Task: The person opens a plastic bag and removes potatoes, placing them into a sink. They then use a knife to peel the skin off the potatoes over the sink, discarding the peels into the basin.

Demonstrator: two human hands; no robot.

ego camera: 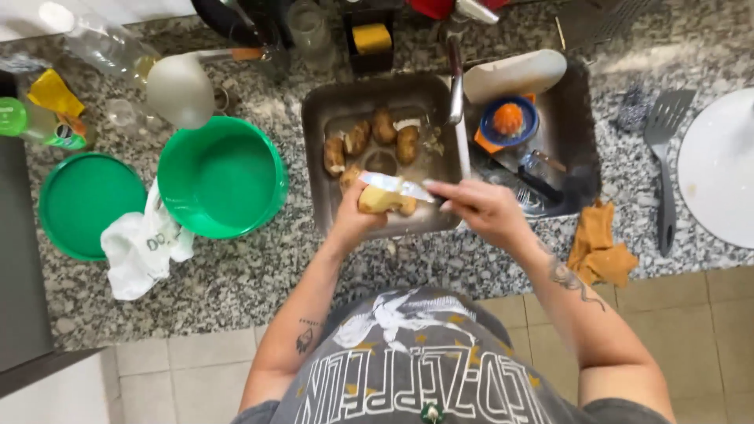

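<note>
Looking down from the head camera: my left hand (353,216) is curled around a half-peeled potato (382,201), fingers wrapped under it, holding it just above the near rim of the left sink basin (314,149). My right hand (484,208) is closed on the handle of a knife (397,186), whose flat blade lies across the top of the potato and points left. Both hands sit close together over the basin's front edge, forearms angling in from either side of my grey printed shirt (408,369). Inside the basin, several unpeeled potatoes (369,140) lie bunched near the drain, with bare metal around them toward the walls. The tap (455,86) reaches down along the divider between the basins. The right basin (577,157) is crowded: a pale cutting board (514,74) leans at its back, a blue dish holding something orange (509,120) sits below it, dark utensils beneath. Left of the sink, a green bowl (222,177) stands almost touching the basin's edge, a green lid (82,204) further left, a white cloth (141,247) draped between them. To the right, an orange rag (598,243) hangs at the counter's front edge, a grey spatula (666,165) beside it, and a white round plate (719,165) is cut off by the frame. Speckled granite counter (236,290) lies open in front of the bowl.
</note>
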